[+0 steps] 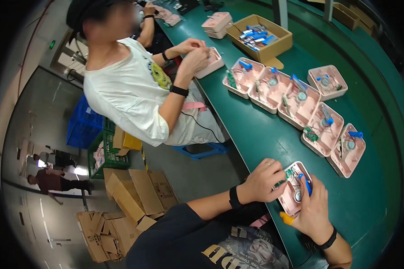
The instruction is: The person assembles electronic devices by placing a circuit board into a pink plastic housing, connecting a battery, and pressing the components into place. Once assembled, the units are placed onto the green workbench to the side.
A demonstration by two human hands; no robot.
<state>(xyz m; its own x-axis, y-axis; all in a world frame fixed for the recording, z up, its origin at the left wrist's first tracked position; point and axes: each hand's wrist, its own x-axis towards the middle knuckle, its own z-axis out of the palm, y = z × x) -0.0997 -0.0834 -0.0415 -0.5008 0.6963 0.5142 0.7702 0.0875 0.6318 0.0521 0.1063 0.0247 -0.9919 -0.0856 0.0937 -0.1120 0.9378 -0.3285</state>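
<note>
1. Workshop floor at left, with cardboard cartons; beside it, a green workbench crossing diagonally.
2. Pink plastic housing, open side up, at the bench's near edge, between both hands; its long axis points roughly away from the wearer.
3. Left hand: fingers bent and bunched over the housing's left side, beside a green circuit board; whether they pinch it cannot be told.
4. Right hand: wrapped around the opposite side, gripping the housing; it is the nearer hand to the blue cylinder inside.
5. Beyond, six similar open housings with wired parts; farther off, a co-worker bends over another pink shell.
6. Lettering: large yellow characters on the wearer's dark shirt, partly folded; carton print too small to read.
</note>
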